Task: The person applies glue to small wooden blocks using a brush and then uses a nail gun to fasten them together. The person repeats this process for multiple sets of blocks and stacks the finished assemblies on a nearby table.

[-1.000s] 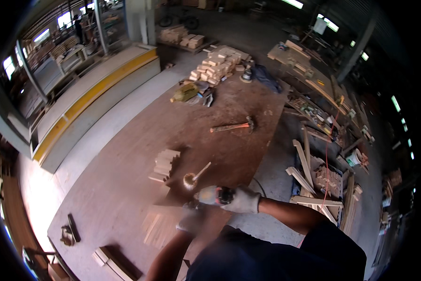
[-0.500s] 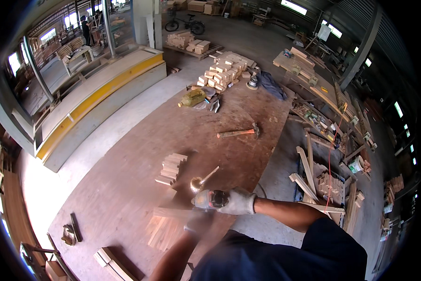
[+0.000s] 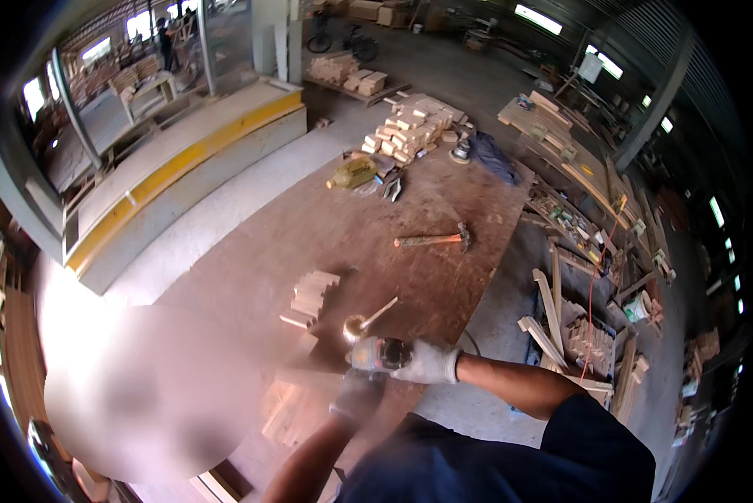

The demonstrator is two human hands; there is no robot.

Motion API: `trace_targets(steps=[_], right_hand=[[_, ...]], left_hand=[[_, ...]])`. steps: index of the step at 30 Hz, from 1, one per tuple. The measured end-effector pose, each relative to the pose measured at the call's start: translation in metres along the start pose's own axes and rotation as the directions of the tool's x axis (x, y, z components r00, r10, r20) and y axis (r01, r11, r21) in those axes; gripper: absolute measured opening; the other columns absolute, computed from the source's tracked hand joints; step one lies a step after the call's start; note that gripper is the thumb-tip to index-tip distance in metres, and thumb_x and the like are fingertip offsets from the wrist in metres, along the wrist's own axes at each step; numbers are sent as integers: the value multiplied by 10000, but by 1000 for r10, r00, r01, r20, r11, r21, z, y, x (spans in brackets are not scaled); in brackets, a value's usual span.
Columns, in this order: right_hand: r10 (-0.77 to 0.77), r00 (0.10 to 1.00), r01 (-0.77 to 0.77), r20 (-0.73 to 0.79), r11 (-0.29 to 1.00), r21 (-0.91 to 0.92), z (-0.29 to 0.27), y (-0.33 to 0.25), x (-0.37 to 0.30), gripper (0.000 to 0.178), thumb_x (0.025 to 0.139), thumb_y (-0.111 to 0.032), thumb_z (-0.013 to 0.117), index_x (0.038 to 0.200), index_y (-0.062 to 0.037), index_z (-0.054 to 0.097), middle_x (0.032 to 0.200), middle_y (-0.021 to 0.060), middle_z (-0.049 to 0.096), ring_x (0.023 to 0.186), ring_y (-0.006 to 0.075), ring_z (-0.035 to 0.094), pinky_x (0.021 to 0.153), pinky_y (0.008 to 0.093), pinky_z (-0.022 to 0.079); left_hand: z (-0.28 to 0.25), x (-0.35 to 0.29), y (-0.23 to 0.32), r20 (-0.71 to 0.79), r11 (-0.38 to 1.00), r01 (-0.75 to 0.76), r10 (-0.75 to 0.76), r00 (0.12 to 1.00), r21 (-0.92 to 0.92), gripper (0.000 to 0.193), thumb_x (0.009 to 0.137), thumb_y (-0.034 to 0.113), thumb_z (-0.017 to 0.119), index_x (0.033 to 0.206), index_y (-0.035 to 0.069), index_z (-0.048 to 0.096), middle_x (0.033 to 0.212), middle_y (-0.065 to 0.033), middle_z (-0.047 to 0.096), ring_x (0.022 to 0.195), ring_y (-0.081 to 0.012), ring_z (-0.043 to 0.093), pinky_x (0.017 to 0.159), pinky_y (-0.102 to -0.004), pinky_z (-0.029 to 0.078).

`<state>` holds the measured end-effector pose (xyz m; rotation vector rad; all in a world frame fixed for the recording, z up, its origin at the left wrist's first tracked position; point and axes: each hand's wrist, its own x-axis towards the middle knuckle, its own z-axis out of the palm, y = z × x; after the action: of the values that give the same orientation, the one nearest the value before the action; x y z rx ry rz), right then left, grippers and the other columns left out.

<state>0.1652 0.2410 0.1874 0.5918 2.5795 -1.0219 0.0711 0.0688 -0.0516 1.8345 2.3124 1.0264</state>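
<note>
My right hand (image 3: pixel 431 362), in a pale work glove, is closed around a corded-looking power tool (image 3: pixel 381 355) with a grey and dark body; its exact kind I cannot make out. Just below the tool, my gloved left hand (image 3: pixel 358 396) is darker and blurred, its fingers hidden, next to a light wooden board (image 3: pixel 309 380). More wooden strips (image 3: pixel 283 411) lie beside that board. Beyond the tool stands a small round yellowish pot (image 3: pixel 355 328) with a stick (image 3: pixel 381 313) slanting out of it. A stack of short wood pieces (image 3: pixel 311 297) sits to its left.
A hammer (image 3: pixel 431 241) lies on the brown worktable (image 3: pixel 251 243). Farther back are a yellow plastic bottle (image 3: pixel 351 173) and a pile of wood blocks (image 3: pixel 414 126). Right of the table, a crate holds wood offcuts (image 3: pixel 590 344). A pale round blur (image 3: pixel 150 394) covers the lower left.
A large pale blur has appeared over the lower left, hiding that part of the table. The scene has shifted slightly in view; my right hand keeps its hold on the power tool.
</note>
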Motion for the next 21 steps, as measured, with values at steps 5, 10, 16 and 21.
trace_targets(steps=[5,10,16,21], right_hand=[[-106,994,111,-35,916,384,13,7,2,362,924,-216,752,1231,-25,739,1210,127,797,1167,203,747,970,388,590],[-6,991,-9,132,994,108,-17,-45,22,384,896,-231,784,1208,-9,748,1156,167,803,1106,222,765,954,389,590],[-31,973,10,228,996,93,-22,-68,44,379,903,-265,776,1193,-22,760,1069,175,802,986,236,771,880,397,599],[-198,944,228,262,969,-90,-16,-76,65,407,901,-341,770,1186,-51,771,1064,201,792,979,312,758,868,426,599]], left_hand=[[-9,0,24,98,989,96,-85,992,-113,373,1037,192,509,1343,34,652,1327,-257,674,1197,-479,618,1063,-548,482],[-37,21,39,468,952,267,-307,829,151,317,995,181,538,1214,17,698,1224,-238,702,1129,-435,620,1016,-515,496],[-33,20,50,436,944,308,-329,838,120,461,1003,204,489,1374,-28,636,1343,-238,657,1243,-438,590,1096,-562,420],[-18,11,53,49,944,327,-328,943,41,266,997,199,538,1142,30,684,1211,-221,693,1127,-417,616,1011,-516,483]])
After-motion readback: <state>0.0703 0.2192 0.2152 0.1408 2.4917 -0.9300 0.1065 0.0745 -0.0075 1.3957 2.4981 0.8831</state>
